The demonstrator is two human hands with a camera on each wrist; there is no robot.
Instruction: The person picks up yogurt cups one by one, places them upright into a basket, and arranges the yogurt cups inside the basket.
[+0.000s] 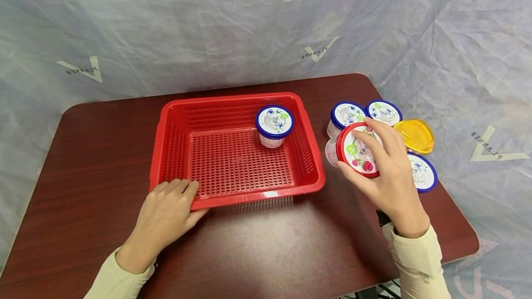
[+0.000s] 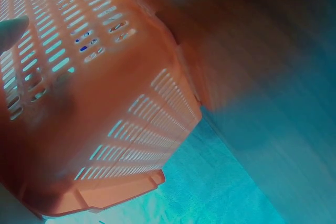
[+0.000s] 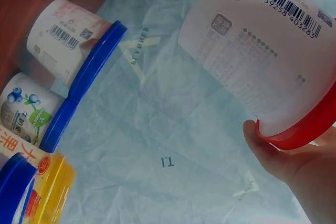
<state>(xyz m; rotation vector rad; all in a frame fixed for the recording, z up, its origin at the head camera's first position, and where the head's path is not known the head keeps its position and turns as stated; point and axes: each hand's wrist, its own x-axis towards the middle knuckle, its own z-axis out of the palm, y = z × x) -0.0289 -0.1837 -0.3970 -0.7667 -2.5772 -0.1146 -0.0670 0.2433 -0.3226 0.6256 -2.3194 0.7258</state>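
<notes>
At the near left corner of a red plastic basket (image 1: 257, 199), my left hand (image 1: 166, 211) grips the rim, fingers over the top and thumb outside below. The basket's slotted wall (image 2: 94, 108) fills much of the left wrist view. My right hand (image 1: 390, 176) holds a tub with a red lid (image 1: 356, 153), thumb and fingers round the lid's edge. Raspberries are printed on that lid, and the white tub body (image 3: 252, 51) with its barcode shows in the right wrist view. Inside the basket, at its right side, stands a blue-lidded tub (image 1: 274, 123) with a blueberry print.
Right of the basket, around my right hand, stand three blue-lidded tubs, one at the left (image 1: 347, 113), one at the back (image 1: 383, 111) and one at the right (image 1: 425, 172). Between them is a yellow-lidded tub (image 1: 415, 135). Printed grey sheeting (image 1: 199, 36) hangs behind the dark table (image 1: 95, 151).
</notes>
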